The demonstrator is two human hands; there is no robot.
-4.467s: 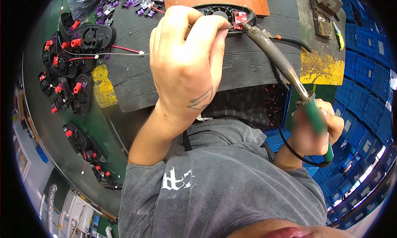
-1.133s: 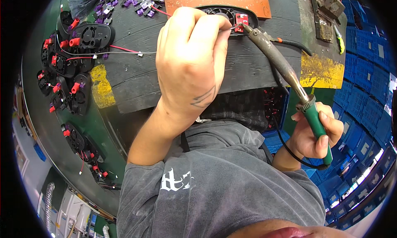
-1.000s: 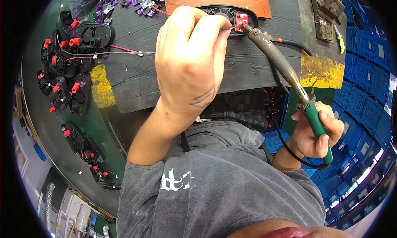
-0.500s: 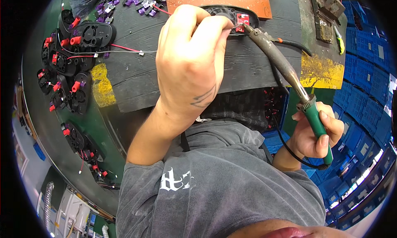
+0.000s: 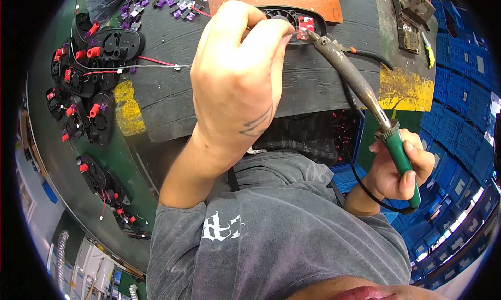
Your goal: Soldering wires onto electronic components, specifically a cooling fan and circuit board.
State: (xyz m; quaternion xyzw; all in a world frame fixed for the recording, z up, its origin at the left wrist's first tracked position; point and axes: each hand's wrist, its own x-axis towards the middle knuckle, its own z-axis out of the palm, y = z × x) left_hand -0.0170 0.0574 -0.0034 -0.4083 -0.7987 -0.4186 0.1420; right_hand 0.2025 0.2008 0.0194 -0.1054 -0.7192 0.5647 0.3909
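My right hand (image 5: 399,167) grips the green handle of a soldering iron (image 5: 357,81), whose tip reaches up to a small red circuit board (image 5: 306,24). The board sits at the right end of a black oval housing (image 5: 319,19) with a round fan-like part, which lies against an orange-brown block. Beside the board, my left hand (image 5: 240,65) is closed in a pinch on a thin wire, mostly hidden by the fingers. A grey wire (image 5: 151,67) runs in from the left and passes behind this hand. Pale haze by the iron's tip blurs the board's lower edge.
Several black housings with red caps (image 5: 112,44) are piled at the left. Small purple-and-black parts (image 5: 162,2) lie scattered at the back. Dark-handled pliers (image 5: 365,55) rest right of the iron. Blue crates (image 5: 459,65) stack at far right. The orange-brown block (image 5: 323,2) stands behind.
My left hand has shifted slightly left, uncovering more of the housing's fan-like part. Haze now shows around the iron's tip. The right hand has barely moved.
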